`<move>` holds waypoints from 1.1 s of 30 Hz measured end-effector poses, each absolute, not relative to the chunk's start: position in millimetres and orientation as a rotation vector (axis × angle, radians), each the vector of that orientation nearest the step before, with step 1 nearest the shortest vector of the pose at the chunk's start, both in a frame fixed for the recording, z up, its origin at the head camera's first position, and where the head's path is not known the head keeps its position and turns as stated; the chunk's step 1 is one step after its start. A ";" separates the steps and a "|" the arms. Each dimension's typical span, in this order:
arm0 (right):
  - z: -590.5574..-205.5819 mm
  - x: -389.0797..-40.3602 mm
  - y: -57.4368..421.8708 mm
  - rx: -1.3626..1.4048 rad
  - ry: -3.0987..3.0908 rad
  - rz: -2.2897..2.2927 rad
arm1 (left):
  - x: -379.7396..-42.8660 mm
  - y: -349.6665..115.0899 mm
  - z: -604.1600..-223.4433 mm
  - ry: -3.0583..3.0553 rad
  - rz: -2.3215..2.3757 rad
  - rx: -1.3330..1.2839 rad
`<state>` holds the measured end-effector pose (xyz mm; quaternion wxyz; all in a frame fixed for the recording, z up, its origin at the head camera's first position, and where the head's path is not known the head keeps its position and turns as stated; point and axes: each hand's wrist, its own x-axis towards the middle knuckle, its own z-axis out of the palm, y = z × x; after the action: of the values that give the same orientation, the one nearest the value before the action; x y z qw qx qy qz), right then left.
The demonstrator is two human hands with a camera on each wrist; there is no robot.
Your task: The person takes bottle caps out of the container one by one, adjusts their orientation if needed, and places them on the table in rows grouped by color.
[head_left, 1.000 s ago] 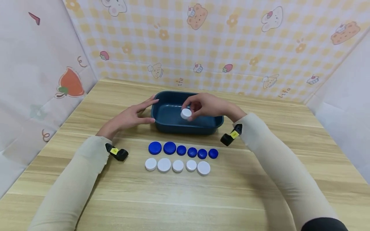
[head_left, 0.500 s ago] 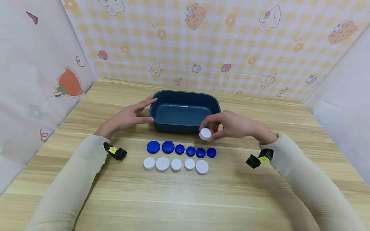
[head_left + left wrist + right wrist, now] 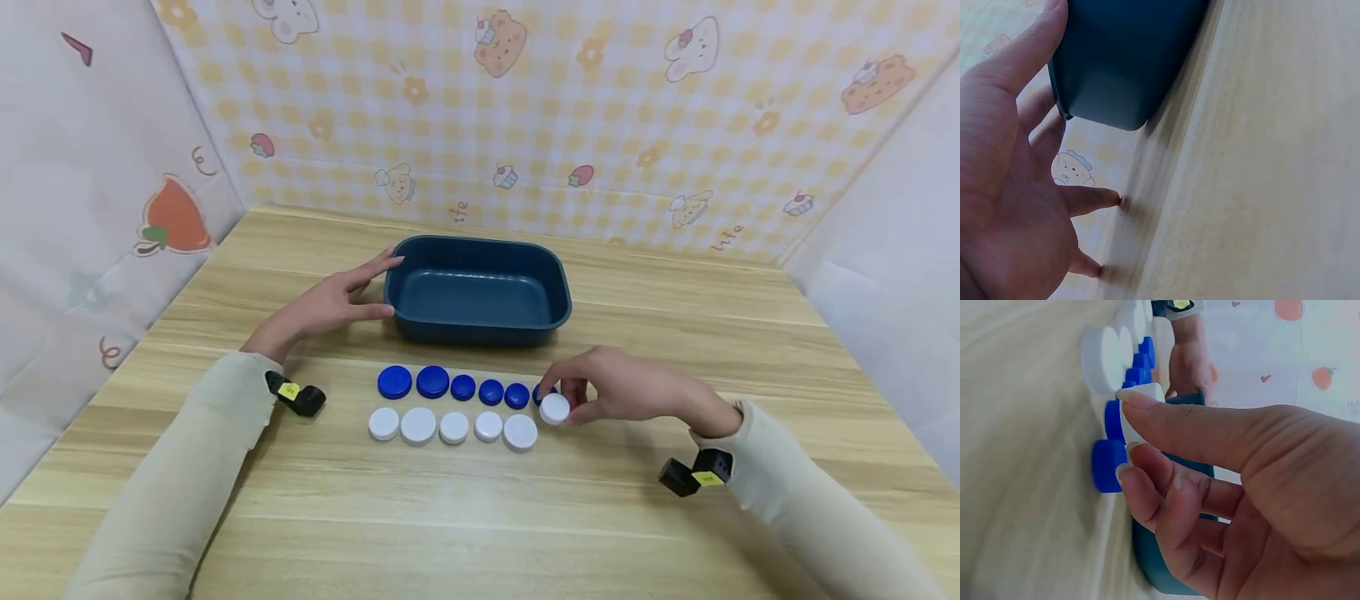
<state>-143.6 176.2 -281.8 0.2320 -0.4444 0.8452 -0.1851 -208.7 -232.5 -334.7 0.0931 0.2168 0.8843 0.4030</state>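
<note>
My right hand (image 3: 626, 385) pinches a white bottle cap (image 3: 555, 409) between thumb and fingers, at the right end of the rows. It partly covers the last blue bottle cap (image 3: 537, 393) of the back row. In the right wrist view the white cap (image 3: 1141, 412) sits under the thumb, above the table. White caps (image 3: 453, 427) form the front row, blue caps (image 3: 462, 387) the back one. My left hand (image 3: 326, 306) rests its spread, fairly straight thumb and fingers against the left end of a dark blue-green basin (image 3: 480, 333); the left wrist view shows its fingertips touching basin and table.
The wood-grain table (image 3: 465, 517) ends at a checked, printed backdrop (image 3: 450, 125) behind the basin. A white printed sheet (image 3: 90, 208) borders the left side. Both wrists carry small black cameras.
My right hand has carried the white cap out from over the basin, toward me and right, down to the row ends. The left hand stays at the basin.
</note>
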 end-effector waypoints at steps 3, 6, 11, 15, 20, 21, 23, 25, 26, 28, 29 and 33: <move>-285.9 -139.0 177.7 -1.224 2.335 -0.495 | -209.0 -233.7 -335.2 2.625 1.195 0.650; -290.5 -134.8 177.8 -1.221 2.337 -0.497 | -208.8 -235.0 -334.8 2.624 1.192 0.645; -298.1 -129.9 177.4 -1.215 2.312 -0.548 | -208.4 -235.6 -333.8 2.613 1.213 0.651; -303.3 -128.9 178.2 -1.203 2.303 -0.576 | -202.6 -231.2 -325.3 2.595 1.232 0.646; -306.6 -129.0 177.9 -1.181 2.298 -0.586 | -193.6 -226.2 -312.4 2.583 1.235 0.630; -306.8 -129.0 177.6 -1.178 2.298 -0.589 | -195.5 -227.7 -314.9 2.588 1.230 0.636; -307.1 -129.0 177.0 -1.178 2.300 -0.594 | -201.9 -232.0 -324.0 2.599 1.223 0.642; -307.2 -129.2 176.5 -1.178 2.301 -0.598 | -208.0 -236.1 -332.6 2.606 1.223 0.649; -307.1 -129.3 176.1 -1.179 2.303 -0.599 | -208.7 -237.3 -333.8 2.607 1.219 0.656; -306.4 -129.1 175.2 -1.180 2.304 -0.601 | -209.4 -239.1 -334.9 2.609 1.216 0.663; -305.8 -129.0 174.8 -1.177 2.304 -0.602 | -209.5 -239.5 -335.0 2.609 1.216 0.661; -298.9 -127.8 175.2 -1.162 2.302 -0.601 | -209.4 -240.3 -335.2 2.611 1.214 0.646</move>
<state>-127.8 175.2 -298.9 0.2446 -0.4254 0.8431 -0.2200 -209.4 -240.3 -335.2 0.0953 0.2179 0.8808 0.4095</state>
